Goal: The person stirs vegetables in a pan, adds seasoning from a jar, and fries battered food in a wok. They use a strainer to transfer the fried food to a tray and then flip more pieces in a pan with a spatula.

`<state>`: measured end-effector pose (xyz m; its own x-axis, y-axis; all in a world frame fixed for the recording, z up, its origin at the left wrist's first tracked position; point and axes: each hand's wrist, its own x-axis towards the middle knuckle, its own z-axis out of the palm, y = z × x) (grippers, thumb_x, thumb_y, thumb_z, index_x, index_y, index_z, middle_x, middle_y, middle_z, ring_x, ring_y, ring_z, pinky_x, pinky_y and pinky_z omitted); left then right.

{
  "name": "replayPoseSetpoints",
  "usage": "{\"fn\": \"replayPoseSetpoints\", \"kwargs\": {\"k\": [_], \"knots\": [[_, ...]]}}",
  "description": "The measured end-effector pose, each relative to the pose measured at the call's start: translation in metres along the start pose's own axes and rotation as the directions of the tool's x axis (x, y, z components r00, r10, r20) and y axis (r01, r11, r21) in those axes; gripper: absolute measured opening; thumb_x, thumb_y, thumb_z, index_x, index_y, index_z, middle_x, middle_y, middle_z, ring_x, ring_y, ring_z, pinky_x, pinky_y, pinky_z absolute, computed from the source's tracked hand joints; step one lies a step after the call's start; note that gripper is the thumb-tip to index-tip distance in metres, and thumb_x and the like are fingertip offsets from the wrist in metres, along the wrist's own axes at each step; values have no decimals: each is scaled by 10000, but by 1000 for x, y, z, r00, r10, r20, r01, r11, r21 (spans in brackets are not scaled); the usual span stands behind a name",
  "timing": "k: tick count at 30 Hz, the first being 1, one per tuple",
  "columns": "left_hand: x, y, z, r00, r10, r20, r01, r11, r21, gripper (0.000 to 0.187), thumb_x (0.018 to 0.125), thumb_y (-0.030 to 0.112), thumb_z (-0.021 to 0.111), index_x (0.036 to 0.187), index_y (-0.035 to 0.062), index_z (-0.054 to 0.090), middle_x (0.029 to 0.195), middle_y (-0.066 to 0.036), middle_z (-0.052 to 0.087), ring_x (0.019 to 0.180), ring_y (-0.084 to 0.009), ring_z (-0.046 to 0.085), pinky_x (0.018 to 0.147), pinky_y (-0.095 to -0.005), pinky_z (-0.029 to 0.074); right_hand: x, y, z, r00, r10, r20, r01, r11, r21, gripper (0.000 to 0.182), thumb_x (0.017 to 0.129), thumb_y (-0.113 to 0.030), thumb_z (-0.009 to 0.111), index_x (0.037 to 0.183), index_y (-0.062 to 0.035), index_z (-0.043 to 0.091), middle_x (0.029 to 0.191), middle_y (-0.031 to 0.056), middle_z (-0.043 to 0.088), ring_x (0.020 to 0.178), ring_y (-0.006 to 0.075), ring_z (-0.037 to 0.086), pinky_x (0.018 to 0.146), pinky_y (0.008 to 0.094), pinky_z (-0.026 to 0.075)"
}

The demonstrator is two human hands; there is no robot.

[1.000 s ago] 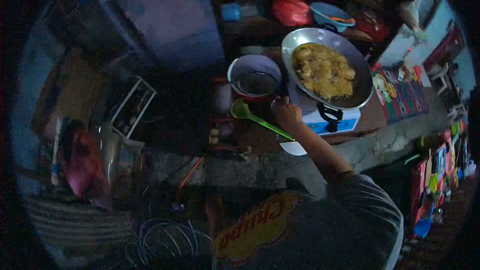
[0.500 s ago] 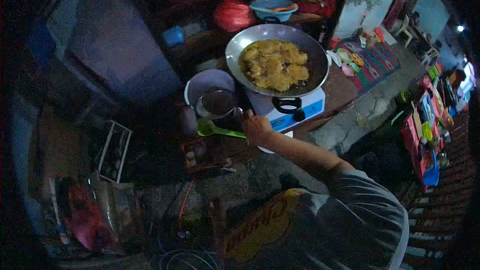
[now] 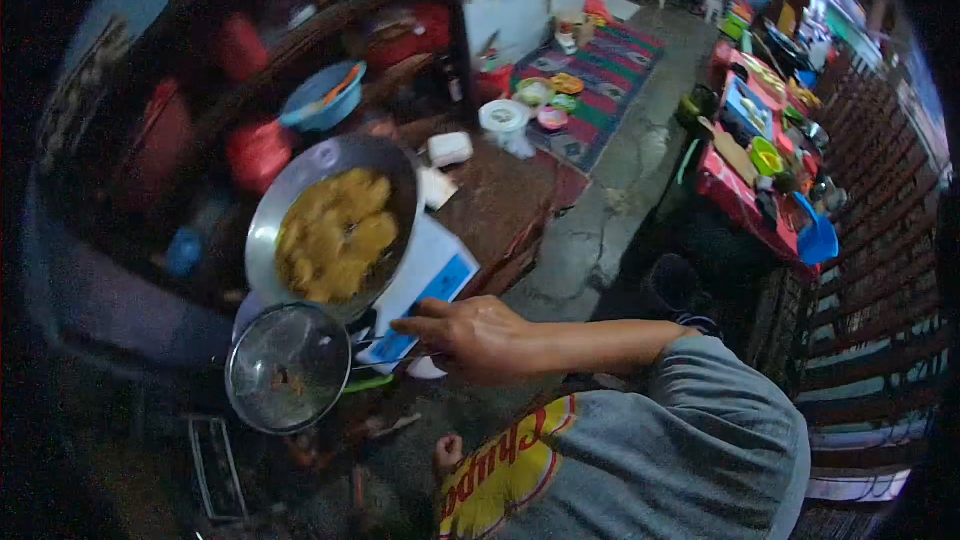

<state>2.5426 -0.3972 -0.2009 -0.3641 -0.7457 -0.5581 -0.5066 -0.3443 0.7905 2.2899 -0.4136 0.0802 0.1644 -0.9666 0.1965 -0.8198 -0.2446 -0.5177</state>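
Note:
My right hand [image 3: 470, 333] is closed round the handle of a round mesh strainer [image 3: 288, 370], beside the near edge of a wok. A few brown bits lie in the mesh. The wok [image 3: 262, 248] holds golden-brown pieces frying in oil and stands on a white and blue stove [image 3: 445, 280]. Under the strainer's handle shows part of a green utensil [image 3: 367, 383]. My left hand [image 3: 450, 452] is low by the shirt, small and mostly hidden, so its fingers cannot be made out.
Behind the wok are a blue basin [image 3: 325, 100] and a red bag [image 3: 260, 152]. White containers [image 3: 503, 118] stand near a striped mat [image 3: 600, 90]. At the right, a red-covered table [image 3: 745, 200] holds bowls and a blue dipper [image 3: 817, 232]. A slatted fence runs along the far right.
The strainer has come up from the pot and now hangs nearer, in front of the wok. My view has turned to the right, showing more of the mat and table.

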Motion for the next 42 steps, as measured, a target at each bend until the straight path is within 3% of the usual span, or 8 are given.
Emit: {"fn": "replayPoseSetpoints", "kwargs": {"k": [5,9,11,16,18,22,28,42], "knots": [[67,78,121,980,62,189,-84,990,111,335,764,281,536,974,24,496,860,-114,531,823,-188,496,747,-313,392,-93,158,-55,889,454,-62,-397,830,392,366,632,-63,584,965,-15,440,847,170,522,833,328,518,691,385,422],[119,145,212,937,115,330,-177,970,165,328,760,279,543,962,23,503,843,-112,535,810,-184,499,742,-309,394,-174,237,-116,869,451,-204,-379,871,311,309,666,-96,606,887,8,416,780,123,523,787,234,545,678,335,421],[138,173,252,909,138,393,-211,966,150,325,758,278,546,955,23,506,835,-111,537,804,-182,500,739,-307,395,-207,278,-135,705,698,-125,-566,660,493,289,685,-113,613,840,4,399,705,40,463,722,116,489,645,268,407],[200,251,337,900,90,426,-293,849,439,337,756,277,543,960,10,513,836,-96,554,797,-177,509,733,-279,397,-258,358,-194,366,900,-238,-461,398,793,243,660,-61,609,737,-107,383,622,-52,389,554,32,377,463,166,297],[233,280,368,881,76,467,-296,859,418,325,757,271,542,956,15,519,854,-94,557,811,-175,513,732,-276,397,-263,380,-226,254,950,-180,-203,234,951,211,700,-125,596,737,-126,388,586,-57,395,442,30,357,364,165,245],[308,368,457,789,79,609,-361,862,356,290,764,253,539,946,27,537,891,-85,564,847,-166,521,731,-276,398,-275,472,-278,75,960,-270,-3,271,963,246,843,-341,417,837,-98,449,532,-50,358,398,25,305,339,155,233],[415,503,575,680,114,724,-450,845,289,295,774,269,536,941,26,532,885,-92,561,830,-146,516,728,-262,400,-281,594,-380,-114,948,-297,354,318,880,275,867,-310,352,991,-79,433,559,-17,428,405,61,368,346,169,311],[605,761,900,481,328,813,-749,636,187,230,763,234,541,887,41,554,813,-86,584,756,-147,542,670,-266,421,-378,828,-497,-544,830,-124,472,425,772,203,889,-246,285,1034,-143,383,587,-14,389,385,47,276,346,183,226]]}}
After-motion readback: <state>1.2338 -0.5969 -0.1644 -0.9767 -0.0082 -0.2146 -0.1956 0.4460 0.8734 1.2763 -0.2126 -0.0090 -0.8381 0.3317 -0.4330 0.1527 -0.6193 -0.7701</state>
